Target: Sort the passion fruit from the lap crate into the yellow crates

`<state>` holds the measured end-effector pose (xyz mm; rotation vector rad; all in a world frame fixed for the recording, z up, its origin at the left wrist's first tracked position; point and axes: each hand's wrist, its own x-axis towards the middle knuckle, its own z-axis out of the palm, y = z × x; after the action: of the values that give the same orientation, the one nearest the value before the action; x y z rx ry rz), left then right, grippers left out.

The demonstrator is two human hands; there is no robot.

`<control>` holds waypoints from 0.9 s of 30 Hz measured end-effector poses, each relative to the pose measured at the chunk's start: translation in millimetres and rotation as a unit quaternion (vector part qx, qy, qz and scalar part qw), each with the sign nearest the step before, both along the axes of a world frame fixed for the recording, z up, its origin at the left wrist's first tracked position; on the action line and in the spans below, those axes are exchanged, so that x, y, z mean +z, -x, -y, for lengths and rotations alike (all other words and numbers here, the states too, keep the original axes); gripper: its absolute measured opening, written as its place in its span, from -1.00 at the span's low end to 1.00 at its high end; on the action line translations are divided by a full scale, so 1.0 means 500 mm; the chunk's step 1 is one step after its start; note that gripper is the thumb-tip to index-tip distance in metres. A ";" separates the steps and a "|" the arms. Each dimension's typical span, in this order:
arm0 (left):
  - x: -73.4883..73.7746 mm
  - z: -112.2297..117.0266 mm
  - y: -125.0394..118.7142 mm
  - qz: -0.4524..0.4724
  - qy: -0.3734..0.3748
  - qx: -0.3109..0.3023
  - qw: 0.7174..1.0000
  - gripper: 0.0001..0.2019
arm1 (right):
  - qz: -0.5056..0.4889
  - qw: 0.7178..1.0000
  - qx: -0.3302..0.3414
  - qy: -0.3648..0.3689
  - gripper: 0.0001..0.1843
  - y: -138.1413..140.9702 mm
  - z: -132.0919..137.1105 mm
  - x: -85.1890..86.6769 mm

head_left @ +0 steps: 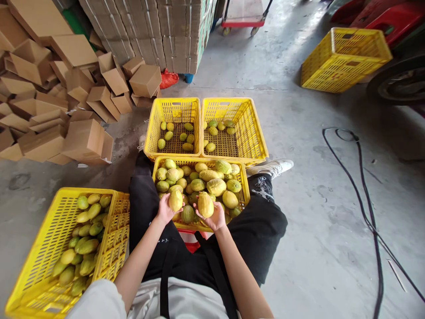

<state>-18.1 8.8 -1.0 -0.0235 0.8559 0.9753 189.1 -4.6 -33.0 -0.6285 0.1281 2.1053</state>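
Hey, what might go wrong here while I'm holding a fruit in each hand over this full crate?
The near crate is heaped to its rim, so a nudge might roll fruit onto the floor. The left hand and right hand each hold one fruit; a loose grip might drop and bruise one. The black cable on the floor could trip someone.

A single head-worn view is taken from above a seated person, angled forward and down. The lap and the nearest yellow crate [199, 195] are seen close; concrete floor [299, 133] and stacked cardboard boxes [83, 88] are seen beyond.
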 end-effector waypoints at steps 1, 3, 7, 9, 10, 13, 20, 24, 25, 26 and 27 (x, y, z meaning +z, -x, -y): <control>-0.001 0.000 0.000 0.003 0.005 0.002 1.000 -0.57 | -0.007 1.000 -0.002 -0.003 -0.56 -0.001 0.000 -0.001; -0.003 0.001 -0.001 0.004 0.017 0.003 1.000 -0.60 | -0.003 1.000 -0.014 -0.003 -0.58 -0.001 0.002 -0.004; -0.003 0.000 -0.006 -0.003 0.000 -0.017 1.000 -0.66 | 0.019 0.999 -0.047 0.011 -0.62 0.002 0.008 -0.014; -0.001 -0.002 -0.007 -0.007 -0.018 -0.020 1.000 -0.67 | 0.010 0.998 -0.056 0.013 -0.61 0.002 0.010 -0.017; 0.000 -0.002 -0.007 -0.011 -0.024 -0.019 0.999 -0.68 | 0.006 0.998 -0.054 0.015 -0.62 0.002 0.011 -0.017; -0.001 -0.003 -0.007 -0.029 -0.027 -0.023 0.999 -0.69 | 0.006 0.999 -0.033 0.021 -0.63 0.000 0.007 -0.014; -0.013 0.002 -0.010 -0.069 -0.027 -0.062 0.995 -0.64 | 0.004 0.999 -0.028 0.032 -0.58 0.004 -0.005 -0.008; -0.013 0.002 -0.011 -0.074 -0.039 -0.058 0.995 -0.67 | 0.002 0.999 -0.027 0.034 -0.60 0.003 -0.006 -0.009; -0.012 0.002 -0.011 -0.073 -0.045 -0.060 0.995 -0.68 | 0.001 0.999 -0.027 0.033 -0.61 0.002 -0.006 -0.009; -0.011 0.001 -0.011 -0.072 -0.049 -0.062 0.994 -0.69 | -0.002 0.999 -0.025 0.033 -0.60 0.001 -0.007 -0.008; -0.011 0.001 -0.011 -0.070 -0.050 -0.063 0.994 -0.69 | -0.005 0.999 -0.023 0.033 -0.60 0.000 -0.007 -0.008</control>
<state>-12.5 8.5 -6.6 0.1848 0.9239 0.9075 189.1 -1.0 -36.9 -0.6495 0.2163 2.0671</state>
